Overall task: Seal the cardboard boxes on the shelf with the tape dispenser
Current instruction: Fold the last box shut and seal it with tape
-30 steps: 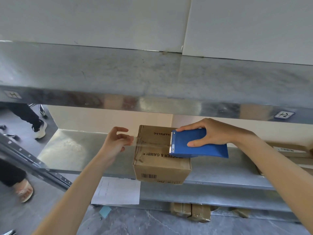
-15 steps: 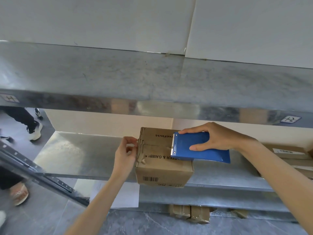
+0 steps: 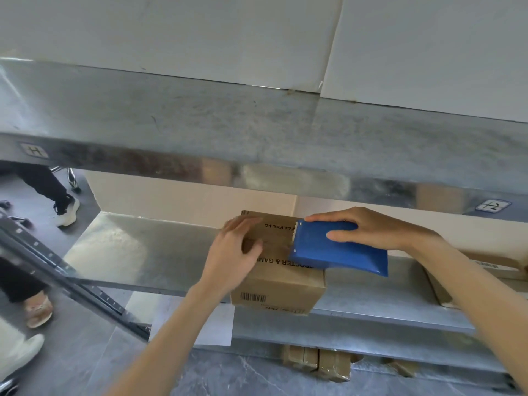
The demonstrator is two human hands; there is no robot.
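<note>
Cardboard box at the front edge of the metal shelf. Left hand rests on the box's top left, fingers extended and pressing flat. Right hand grips the blue tape dispenser, its toothed edge over the box's top right. A second box lies to the right.
</note>
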